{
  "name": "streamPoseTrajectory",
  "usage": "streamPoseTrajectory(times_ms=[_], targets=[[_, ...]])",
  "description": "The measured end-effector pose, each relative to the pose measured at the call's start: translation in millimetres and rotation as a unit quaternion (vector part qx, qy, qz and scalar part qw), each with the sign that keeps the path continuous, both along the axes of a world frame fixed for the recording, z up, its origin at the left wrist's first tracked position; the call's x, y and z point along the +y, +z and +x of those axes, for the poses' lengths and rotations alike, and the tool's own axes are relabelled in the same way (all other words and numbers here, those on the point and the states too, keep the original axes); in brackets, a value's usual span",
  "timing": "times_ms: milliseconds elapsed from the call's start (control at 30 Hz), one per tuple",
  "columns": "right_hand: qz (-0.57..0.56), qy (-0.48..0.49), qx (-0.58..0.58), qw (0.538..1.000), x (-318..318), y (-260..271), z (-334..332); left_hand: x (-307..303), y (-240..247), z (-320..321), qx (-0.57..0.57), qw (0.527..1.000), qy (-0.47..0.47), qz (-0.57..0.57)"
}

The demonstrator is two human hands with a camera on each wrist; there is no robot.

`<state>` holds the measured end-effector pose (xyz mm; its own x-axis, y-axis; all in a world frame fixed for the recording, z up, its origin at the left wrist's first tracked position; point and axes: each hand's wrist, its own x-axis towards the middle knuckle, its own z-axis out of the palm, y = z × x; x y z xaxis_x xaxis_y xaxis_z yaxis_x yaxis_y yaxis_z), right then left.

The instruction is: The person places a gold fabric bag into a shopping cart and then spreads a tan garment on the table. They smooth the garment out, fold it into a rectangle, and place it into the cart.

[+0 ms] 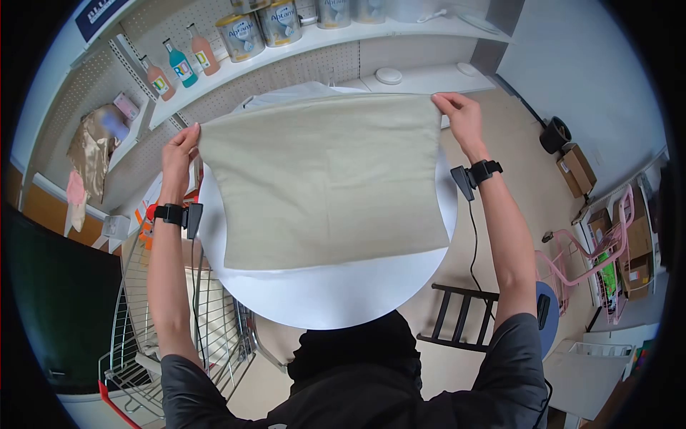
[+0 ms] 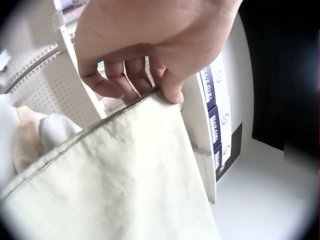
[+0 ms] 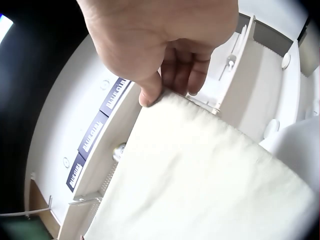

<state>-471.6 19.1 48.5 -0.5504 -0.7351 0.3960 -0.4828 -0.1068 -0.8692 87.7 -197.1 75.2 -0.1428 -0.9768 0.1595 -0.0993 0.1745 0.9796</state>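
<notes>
A pale sage-green cloth (image 1: 332, 182), shaped like a pillowcase, is stretched wide between both hands over a round white table (image 1: 329, 297). My left hand (image 1: 180, 156) pinches its upper left corner; in the left wrist view the thumb (image 2: 172, 90) lies against the cloth (image 2: 120, 165) at the hemmed edge. At the upper right corner my right hand (image 1: 463, 123) pinches the fabric between thumb and fingers, and the right wrist view shows its thumb (image 3: 151, 92) on the near side of the cloth (image 3: 195, 170). Soft creases run across the left half.
Behind the table, a white shelf (image 1: 286, 51) carries bottles (image 1: 180, 64) and several tins (image 1: 241, 36). A wire cart (image 1: 214, 322) stands at the left, a black step rack (image 1: 461, 314) at the right. Pale fabric (image 1: 293, 93) lies behind the cloth on the table's far side.
</notes>
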Motion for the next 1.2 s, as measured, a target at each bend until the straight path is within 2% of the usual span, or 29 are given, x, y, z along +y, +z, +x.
streamPoseTrajectory(times_ms=[100,233,333,433,500,700,833,933,967,1033,1100,1200], targets=[[-0.110,-0.006,0.010,0.994,30,36,10,22,30,15,0.027,0.996,0.029,-0.084],[-0.240,0.000,0.012,0.971,72,81,24,54,72,32,0.115,0.974,0.005,-0.194],[-0.321,-0.010,0.013,0.947,102,113,43,94,112,37,0.157,0.962,0.008,-0.224],[-0.336,-0.039,0.053,0.940,131,140,55,129,147,37,0.177,0.955,0.019,-0.238],[-0.363,-0.023,0.050,0.930,146,153,60,144,163,47,0.162,0.958,0.023,-0.234],[-0.380,-0.034,0.071,0.922,189,180,64,193,189,60,0.159,0.940,0.024,-0.301],[-0.348,-0.064,0.075,0.932,211,189,75,207,184,72,0.144,0.942,0.031,-0.302],[-0.255,-0.054,0.064,0.963,203,177,71,200,165,70,0.088,0.955,0.047,-0.281],[-0.207,-0.044,0.061,0.976,194,166,66,196,156,67,0.062,0.959,0.056,-0.270],[-0.105,-0.022,0.054,0.993,167,134,53,189,135,56,-0.027,0.982,0.083,-0.170],[0.030,0.001,0.009,1.000,139,100,44,149,89,52,-0.028,0.995,0.027,-0.095],[0.120,0.036,-0.051,0.991,84,33,30,105,23,37,-0.039,0.999,0.024,0.006]])
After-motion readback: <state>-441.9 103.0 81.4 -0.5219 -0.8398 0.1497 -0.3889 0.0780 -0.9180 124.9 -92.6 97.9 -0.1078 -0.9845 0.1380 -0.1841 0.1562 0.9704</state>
